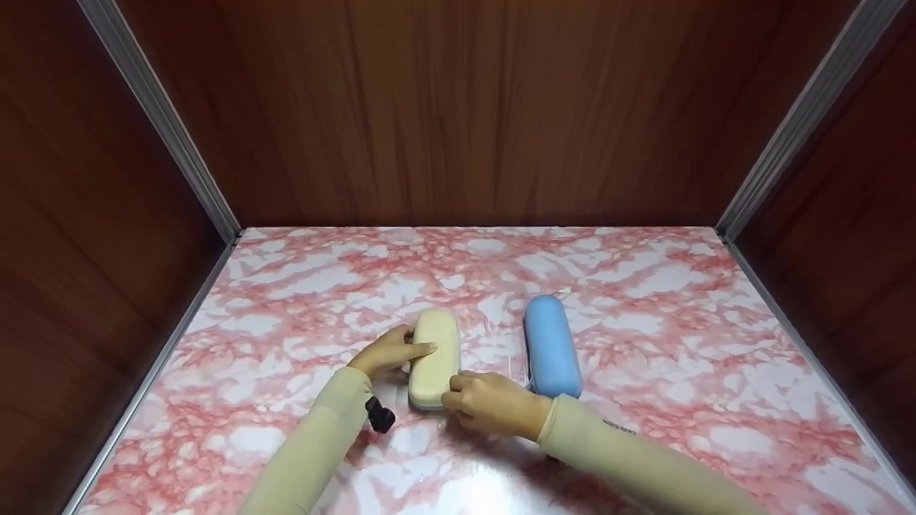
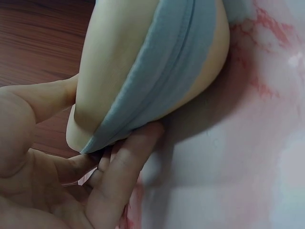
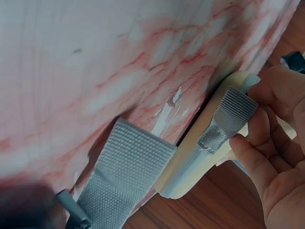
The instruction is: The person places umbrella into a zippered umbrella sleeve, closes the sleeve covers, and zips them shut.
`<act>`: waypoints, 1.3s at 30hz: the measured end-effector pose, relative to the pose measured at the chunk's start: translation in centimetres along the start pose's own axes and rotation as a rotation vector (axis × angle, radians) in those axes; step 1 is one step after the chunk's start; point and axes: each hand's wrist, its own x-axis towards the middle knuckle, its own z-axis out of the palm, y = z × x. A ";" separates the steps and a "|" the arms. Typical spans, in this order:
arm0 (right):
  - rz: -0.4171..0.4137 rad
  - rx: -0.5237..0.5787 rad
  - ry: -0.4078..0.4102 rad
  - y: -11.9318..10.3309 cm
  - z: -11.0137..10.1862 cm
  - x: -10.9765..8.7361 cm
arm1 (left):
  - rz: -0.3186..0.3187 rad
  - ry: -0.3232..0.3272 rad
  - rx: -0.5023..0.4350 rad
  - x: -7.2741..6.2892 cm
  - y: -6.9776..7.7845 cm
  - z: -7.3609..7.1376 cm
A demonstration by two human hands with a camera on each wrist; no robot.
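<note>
A cream zippered glasses case [image 1: 435, 372] lies lengthwise on the table, a grey zipper band [image 2: 167, 62] running round its side. My left hand [image 1: 390, 352] grips its left side, thumb on top; in the left wrist view the fingers reach under the tilted-looking edge. At the near right corner, my right hand [image 1: 494, 404] has curled fingers pinching at the zipper edge. The right wrist view puts the thumb and fingertips [image 3: 240, 143] against the case, but I cannot tell whether a zipper pull is between them. A blue glasses case [image 1: 552, 347] lies right of the cream one, beyond the right wrist.
The table [image 1: 286, 307] has a red and white marbled top. Dark wood panels [image 1: 458, 114] stand behind and at both sides, with metal corner strips [image 1: 172, 121]. Grey woven straps [image 3: 128, 176] cross the right wrist view, one overlapping the cream case.
</note>
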 end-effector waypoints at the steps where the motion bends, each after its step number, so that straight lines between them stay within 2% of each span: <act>1: 0.016 0.022 0.001 0.0 0.0 0.0 | -0.002 0.000 0.002 0.0 0.0 0.0; 6: 0.104 0.103 0.013 -0.3 0.1 0.1 | -0.007 0.000 0.005 0.0 -0.1 0.0; 14: 0.125 0.017 -0.005 -0.8 0.1 0.3 | -0.003 -0.013 -0.003 0.0 0.0 0.0; 18: 0.130 0.024 -0.015 -0.8 0.3 0.3 | -0.001 -0.013 0.007 0.1 0.0 0.0; 29: 0.167 0.242 -0.038 0.0 0.6 0.1 | -0.004 -0.030 0.013 0.1 0.0 -0.2; 39: 0.228 0.380 -0.056 0.5 0.7 0.0 | -0.003 -0.022 0.006 0.2 0.0 -0.1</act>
